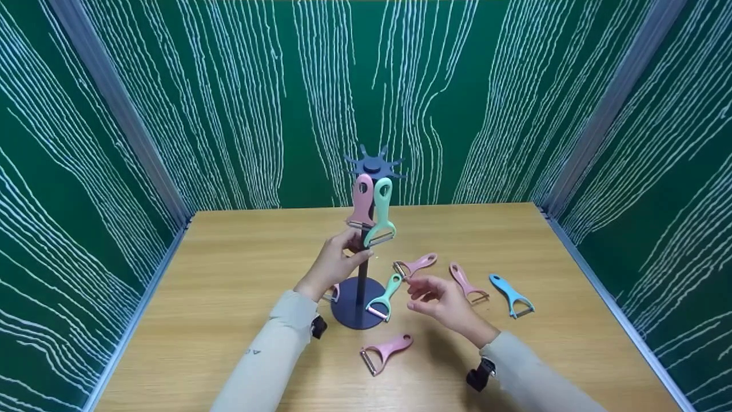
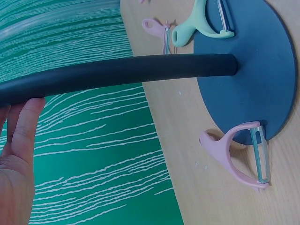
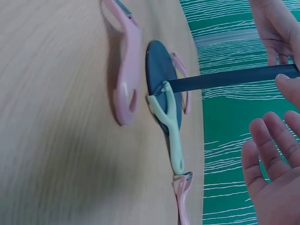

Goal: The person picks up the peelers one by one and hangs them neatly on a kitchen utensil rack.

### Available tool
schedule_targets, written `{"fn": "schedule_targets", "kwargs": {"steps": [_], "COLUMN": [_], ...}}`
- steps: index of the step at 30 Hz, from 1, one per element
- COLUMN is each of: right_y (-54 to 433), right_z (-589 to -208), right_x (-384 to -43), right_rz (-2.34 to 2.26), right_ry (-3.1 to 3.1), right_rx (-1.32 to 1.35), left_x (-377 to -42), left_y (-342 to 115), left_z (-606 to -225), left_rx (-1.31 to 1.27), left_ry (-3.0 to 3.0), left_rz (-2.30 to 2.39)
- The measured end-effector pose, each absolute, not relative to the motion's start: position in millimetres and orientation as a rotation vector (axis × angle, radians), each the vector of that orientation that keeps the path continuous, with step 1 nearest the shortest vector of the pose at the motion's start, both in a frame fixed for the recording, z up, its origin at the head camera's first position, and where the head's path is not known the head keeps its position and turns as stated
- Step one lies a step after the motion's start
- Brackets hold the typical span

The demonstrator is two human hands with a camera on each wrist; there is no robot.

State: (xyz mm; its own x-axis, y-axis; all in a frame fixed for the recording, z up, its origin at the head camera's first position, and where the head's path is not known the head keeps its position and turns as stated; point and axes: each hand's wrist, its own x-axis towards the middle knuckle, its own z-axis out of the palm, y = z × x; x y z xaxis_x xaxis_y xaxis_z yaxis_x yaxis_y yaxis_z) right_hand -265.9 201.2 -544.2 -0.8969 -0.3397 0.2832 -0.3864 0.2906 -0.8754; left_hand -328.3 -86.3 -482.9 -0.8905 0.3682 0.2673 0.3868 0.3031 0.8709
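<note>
A dark stand (image 1: 362, 269) with a round base and a spoked top rises from the table. My left hand (image 1: 334, 260) grips its pole below two hanging peelers, one pink (image 1: 362, 200) and one light green (image 1: 382, 209). In the left wrist view, fingers (image 2: 28, 124) of that hand touch the dark pole (image 2: 140, 70). My right hand (image 1: 437, 300) hovers right of the base, fingers loosely bent and holding nothing. Nearest to it, a green peeler (image 1: 389, 292) lies partly on the base. A pink peeler (image 2: 222, 152) lies at the base's left edge, mostly hidden in the head view.
More pink peelers lie on the wooden table: one behind the right hand (image 1: 422, 262), one farther right (image 1: 464, 279) and one in front of the base (image 1: 394, 346). A blue peeler (image 1: 509, 292) lies at the right. Green, white-streaked panels (image 1: 320, 103) enclose the table.
</note>
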Motion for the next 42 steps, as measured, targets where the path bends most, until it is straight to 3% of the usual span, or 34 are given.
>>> {"fn": "schedule_targets", "kwargs": {"steps": [15,42], "right_y": [202.5,202.8], "right_z": [-559.2,-579.7], "right_x": [-262.9,-262.3], "right_rz": [1.655,1.171], "right_ry": [-2.684,-2.978], "right_rx": [0.739,1.04], "left_x": [-327.7,-327.4], "left_y": [-86.5,-85.5], "left_z": [-481.6,-482.3], "left_rx": [-0.715,-0.707], "left_ry": [-2.536,-2.538], "left_rz": [-1.699,-1.677]}}
